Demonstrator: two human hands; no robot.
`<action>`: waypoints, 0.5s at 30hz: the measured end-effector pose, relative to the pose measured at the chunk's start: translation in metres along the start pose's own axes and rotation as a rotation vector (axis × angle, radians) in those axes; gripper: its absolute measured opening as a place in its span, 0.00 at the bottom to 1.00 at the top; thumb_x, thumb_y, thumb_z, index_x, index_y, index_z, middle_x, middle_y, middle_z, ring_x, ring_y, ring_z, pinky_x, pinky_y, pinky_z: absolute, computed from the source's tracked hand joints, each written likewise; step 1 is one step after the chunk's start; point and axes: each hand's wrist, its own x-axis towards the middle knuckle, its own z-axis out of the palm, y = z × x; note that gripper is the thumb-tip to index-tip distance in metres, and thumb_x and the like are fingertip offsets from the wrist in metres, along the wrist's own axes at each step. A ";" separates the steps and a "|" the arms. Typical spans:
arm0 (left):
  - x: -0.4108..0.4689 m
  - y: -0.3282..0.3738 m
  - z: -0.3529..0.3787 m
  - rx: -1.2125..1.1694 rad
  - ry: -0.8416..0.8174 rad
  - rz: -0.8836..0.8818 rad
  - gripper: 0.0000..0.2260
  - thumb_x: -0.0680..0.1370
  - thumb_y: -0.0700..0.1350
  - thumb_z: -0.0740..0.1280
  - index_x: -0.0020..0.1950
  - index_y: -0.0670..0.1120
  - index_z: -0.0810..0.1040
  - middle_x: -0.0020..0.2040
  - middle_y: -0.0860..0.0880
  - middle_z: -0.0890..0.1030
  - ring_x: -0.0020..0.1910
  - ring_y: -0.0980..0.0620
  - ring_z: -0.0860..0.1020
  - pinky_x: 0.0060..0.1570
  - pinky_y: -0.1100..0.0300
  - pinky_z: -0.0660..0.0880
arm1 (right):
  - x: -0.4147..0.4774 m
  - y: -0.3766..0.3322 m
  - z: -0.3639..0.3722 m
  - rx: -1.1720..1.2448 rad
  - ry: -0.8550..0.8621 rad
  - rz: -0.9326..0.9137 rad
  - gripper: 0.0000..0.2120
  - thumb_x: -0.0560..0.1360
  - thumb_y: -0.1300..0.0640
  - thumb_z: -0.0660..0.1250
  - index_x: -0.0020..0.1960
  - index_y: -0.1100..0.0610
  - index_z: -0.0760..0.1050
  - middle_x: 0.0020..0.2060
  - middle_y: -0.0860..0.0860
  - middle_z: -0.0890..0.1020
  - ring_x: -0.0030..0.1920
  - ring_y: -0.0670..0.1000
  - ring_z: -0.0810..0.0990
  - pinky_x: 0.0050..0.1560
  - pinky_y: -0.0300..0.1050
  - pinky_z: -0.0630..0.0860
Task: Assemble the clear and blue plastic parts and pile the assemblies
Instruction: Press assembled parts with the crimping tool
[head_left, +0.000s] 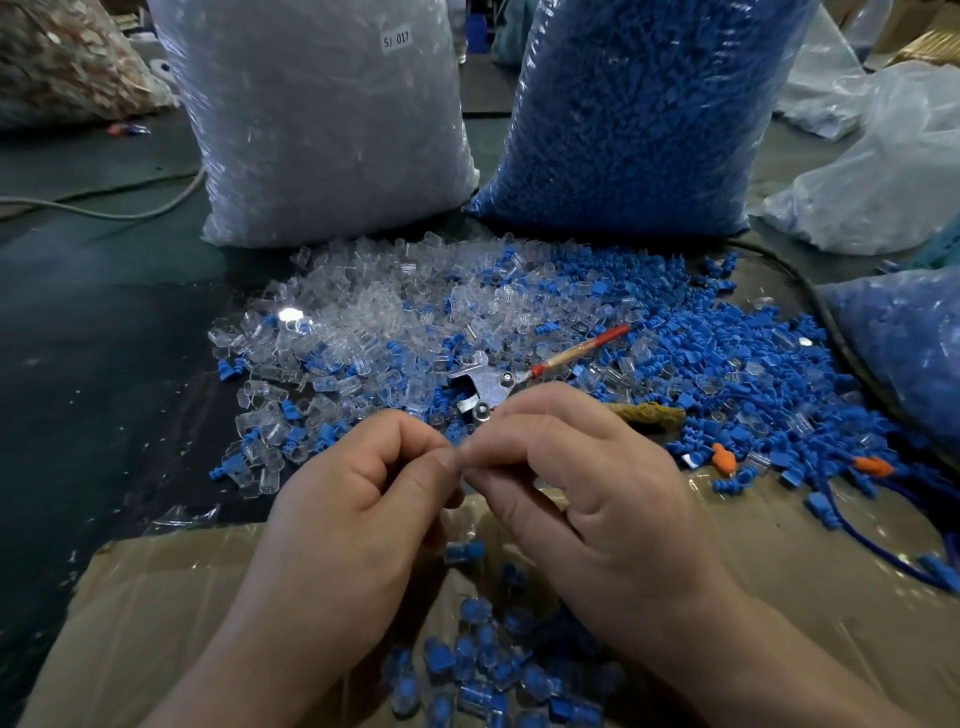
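Both hands are meeting at the centre of the view, fingertips pressing together. The left hand (358, 499) and the right hand (587, 483) are each curling closed and pinching a small part (464, 448) between thumb and forefinger. Only a pale glint of it is showing, so I cannot tell whether it is clear, blue or both already joined.

The relation that matters: the pinch is running along the 9-to-3 line, 1 hand pushing from each side, so any long axis is probably lying across the view. The pile of assemblies (488, 670) is sitting at 6 o'clock, directly beneath the wrists on the cardboard (779, 571). Both hands are about equally near it, so a release would likely be dropping straight down.

Fresh stock is lying at 12 o'clock on the tabletop (104, 338): loose clear parts (353, 322) toward 11, nearer the left hand, and loose blue parts (701, 353) toward 1, nearer the right. A metal tool (488, 387) is resting just beyond the knuckles.
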 end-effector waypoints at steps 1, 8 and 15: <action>0.000 0.000 0.000 0.027 0.003 0.008 0.18 0.65 0.66 0.62 0.42 0.56 0.81 0.28 0.54 0.78 0.25 0.63 0.72 0.28 0.68 0.72 | 0.000 0.000 0.000 -0.005 0.004 -0.005 0.05 0.77 0.58 0.68 0.51 0.56 0.81 0.47 0.47 0.78 0.48 0.43 0.78 0.46 0.35 0.75; 0.000 -0.005 -0.003 -0.056 -0.056 -0.012 0.13 0.77 0.61 0.69 0.43 0.53 0.82 0.30 0.51 0.79 0.28 0.57 0.75 0.28 0.63 0.74 | 0.001 0.002 0.000 -0.060 -0.055 0.047 0.06 0.77 0.55 0.69 0.52 0.53 0.83 0.47 0.45 0.78 0.49 0.44 0.77 0.47 0.39 0.75; 0.002 -0.003 -0.001 -0.274 -0.097 -0.120 0.11 0.71 0.59 0.76 0.43 0.52 0.83 0.33 0.44 0.83 0.29 0.51 0.80 0.27 0.64 0.74 | 0.000 0.003 -0.003 -0.156 -0.091 -0.023 0.09 0.78 0.59 0.67 0.57 0.56 0.82 0.51 0.47 0.82 0.51 0.49 0.79 0.50 0.46 0.76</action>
